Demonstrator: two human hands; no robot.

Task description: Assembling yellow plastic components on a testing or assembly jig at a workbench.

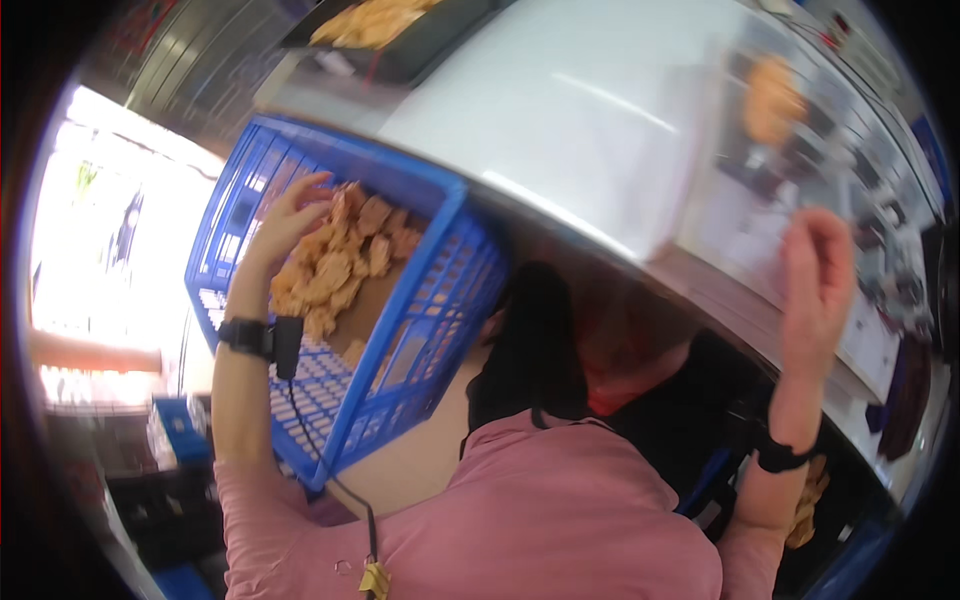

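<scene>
Nearest, the lower middle of the frame is filled by a soft, creased pink shirt (pixel 540 510), over which a thin dark cable (pixel 345 490) is run, bound low down with crinkled yellow tape (pixel 375 580). Smooth black trousers (pixel 530 340) are seen above it, in the centre. The left wrist is circled by a black strap (pixel 246 338) bearing a boxy dark block (pixel 287 347); the right wrist, at lower right, is ringed by a plainer black band (pixel 782 452). At left, a blue basket (pixel 450 290) of rigid plastic, its walls pierced in a regular grid, is tilted in view. In its upper part the tan pieces (pixel 335 265) are heaped, crumpled, lumpy and irregular in outline. The left hand (pixel 295 220) is held over the heap's upper left edge with its fingers bent; whether a piece is pinched cannot be told. At right, the right hand (pixel 820 262) is raised beside the table edge, its fingers curled and blurred; whether anything is grasped cannot be told. Farther off, a glossy white table (pixel 560 110) is stretched across the top. A blurred, rounded orange-tan piece (pixel 773 100) is seen at upper right, and ruffled yellowish pieces (pixel 370 22) are held in a black tray (pixel 430 55) at upper left.
</scene>
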